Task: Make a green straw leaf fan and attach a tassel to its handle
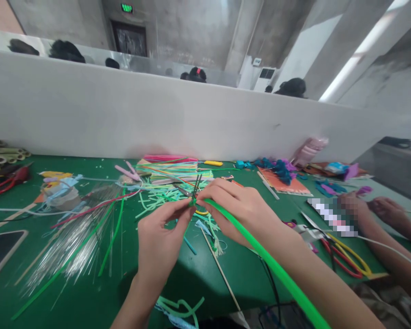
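Over the middle of the green table (89, 297), my left hand (160, 240) and my right hand (241, 210) meet fingertip to fingertip. Both pinch the end of a bright green tube (270, 265) that runs back along my right forearm to the bottom right. A few thin dark wires (196, 186) stick up out of the tube's end between my fingers. My left thumb and forefinger close on the wires just below the tube's end. Right fingers wrap the tube itself.
Green and pastel paper strips (164, 187) lie behind my hands. A bundle of silver wires (71, 242) lies left, a wooden stick (222, 274) under my hands. Red and yellow pliers (345, 260) and another person's arms (390, 237) are right. A white partition (157, 114) backs the table.
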Tool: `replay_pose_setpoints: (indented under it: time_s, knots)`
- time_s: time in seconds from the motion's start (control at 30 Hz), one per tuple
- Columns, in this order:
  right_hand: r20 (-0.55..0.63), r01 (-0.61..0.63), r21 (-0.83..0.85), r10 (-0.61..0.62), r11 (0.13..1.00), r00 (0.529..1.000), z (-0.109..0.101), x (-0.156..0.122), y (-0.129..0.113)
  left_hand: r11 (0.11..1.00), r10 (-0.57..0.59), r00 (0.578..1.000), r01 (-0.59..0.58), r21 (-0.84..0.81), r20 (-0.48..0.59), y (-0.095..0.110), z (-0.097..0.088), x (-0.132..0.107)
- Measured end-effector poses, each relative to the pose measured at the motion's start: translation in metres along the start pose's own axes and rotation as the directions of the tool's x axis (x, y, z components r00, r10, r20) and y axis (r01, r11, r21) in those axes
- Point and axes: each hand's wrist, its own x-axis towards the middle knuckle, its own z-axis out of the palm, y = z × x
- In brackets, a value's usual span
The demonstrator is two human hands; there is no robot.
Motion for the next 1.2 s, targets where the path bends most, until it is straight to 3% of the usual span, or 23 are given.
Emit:
replay_pose_setpoints:
  time_s: [0.17, 0.27, 0.43, 0.5, 0.57, 0.63, 0.67, 0.9, 1.1, 1.2]
  knots:
    - [0.041, 0.008, -0.018, -0.007, 1.0, 0.999, 0.002, 0.001, 0.001, 1.0, 0.013, 1.0, -0.013, 0.013, 0.0, 0.002, -0.002, 0.001]
    - [-0.004, 0.009, 0.001, -0.009, 1.0, 1.0, 0.005, 0.004, -0.001, 1.0, 0.02, 1.0, -0.02, 0.014, -0.001, 0.002, -0.002, 0.001]
    - [-0.136, -0.088, 0.227, 0.121, 0.97, 0.983, 0.018, 0.005, -0.001, 1.0, 0.008, 1.0, -0.008, 0.004, 0.007, 0.002, 0.0, 0.004]
    - [-0.146, -0.195, 0.42, 0.279, 0.886, 0.949, 0.024, 0.002, 0.0, 1.0, -0.019, 1.0, 0.019, 0.005, 0.014, 0.001, -0.002, 0.007]
    - [-0.067, -0.306, 0.627, 0.441, 0.716, 0.895, 0.027, -0.001, 0.001, 0.998, -0.056, 0.998, 0.056, 0.0, 0.036, 0.0, -0.007, 0.011]
    - [0.027, -0.365, 0.731, 0.51, 0.576, 0.86, 0.026, -0.001, 0.0, 0.996, -0.088, 0.994, 0.089, -0.009, 0.072, -0.002, -0.014, 0.016]
    - [0.048, -0.374, 0.743, 0.513, 0.555, 0.857, 0.025, -0.001, 0.0, 0.995, -0.1, 0.991, 0.101, -0.012, 0.09, -0.002, -0.018, 0.019]
    - [0.0, -0.294, 0.655, 0.389, 0.696, 0.921, 0.021, 0.015, -0.007, 0.997, -0.066, 0.986, 0.059, 0.052, 0.154, -0.008, -0.035, 0.024]
    - [-0.131, -0.161, 0.474, 0.25, 0.866, 0.959, 0.032, 0.024, -0.009, 0.996, -0.083, 0.988, 0.079, 0.039, 0.129, -0.017, -0.038, 0.02]
    - [-0.153, -0.106, 0.436, 0.19, 0.894, 0.97, 0.033, 0.029, -0.01, 0.997, -0.08, 0.988, 0.077, 0.03, 0.128, -0.019, -0.037, 0.021]
